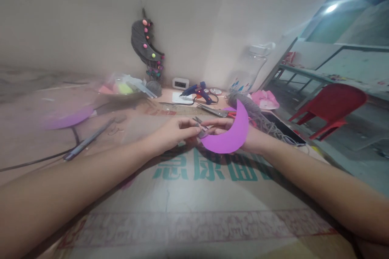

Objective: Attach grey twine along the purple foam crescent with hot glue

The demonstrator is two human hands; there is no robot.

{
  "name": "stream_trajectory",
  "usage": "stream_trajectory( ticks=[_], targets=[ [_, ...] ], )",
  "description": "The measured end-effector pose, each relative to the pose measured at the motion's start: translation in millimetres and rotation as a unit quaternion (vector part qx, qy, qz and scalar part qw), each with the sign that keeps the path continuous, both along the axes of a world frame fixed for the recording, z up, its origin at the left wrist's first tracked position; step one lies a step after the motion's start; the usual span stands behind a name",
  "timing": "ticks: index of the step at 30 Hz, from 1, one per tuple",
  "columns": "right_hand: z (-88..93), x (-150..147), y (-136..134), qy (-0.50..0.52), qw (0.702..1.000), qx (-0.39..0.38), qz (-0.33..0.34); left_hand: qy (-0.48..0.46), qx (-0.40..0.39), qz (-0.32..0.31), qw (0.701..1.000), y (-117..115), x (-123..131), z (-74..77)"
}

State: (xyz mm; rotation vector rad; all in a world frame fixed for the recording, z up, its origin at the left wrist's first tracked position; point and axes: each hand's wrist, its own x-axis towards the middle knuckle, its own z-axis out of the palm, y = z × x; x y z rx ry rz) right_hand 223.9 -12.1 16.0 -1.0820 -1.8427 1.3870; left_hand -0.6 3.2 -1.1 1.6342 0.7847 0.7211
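A purple crescent cutout (228, 141), perhaps of paper or card, is held up over the table between my two hands. Grey yarn (204, 132) is wound round its left tip. My left hand (178, 129) is closed, thumb and fingers pinching at that yarn-covered tip. My right hand (217, 123) is closed on the crescent from behind, so part of its palm is hidden. Just past my fingers lie scissors (217, 112). A thick bundle of grey yarn (257, 111) rests to the right, near my right wrist.
A blue glue gun (197, 91) stands by a small digital clock (180, 83). Left are a bowl (121, 91) of bright bits, a grey stick-like tool (91, 139) and purple sheet (71, 118). A yarn-wrapped crescent (140, 40) hangs on the wall; a red chair (332, 103) stands right.
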Motion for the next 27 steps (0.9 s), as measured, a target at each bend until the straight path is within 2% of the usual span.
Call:
stream_trajectory(
  ticks=[3,6,8,27],
  targets=[
    [-9.1,-3.7,3.9,0.004,0.999,-0.028,-0.037,0.008,0.003,-0.003,1.0,0.7,-0.1,-0.9],
    [-11.5,-5.6,7.8,-0.03,0.992,-0.011,-0.118,0.011,0.0,-0.007,1.0,1.9,-0.1,-2.4],
    [-10.9,-6.5,8.8,-0.036,0.988,-0.001,-0.149,0.013,-0.004,-0.004,1.0,2.3,0.1,-2.7],
    [-5.5,-15.0,-3.8,-0.015,0.986,0.008,-0.163,0.018,-0.01,-0.02,1.0,0.8,-0.1,-1.0]
  ],
)
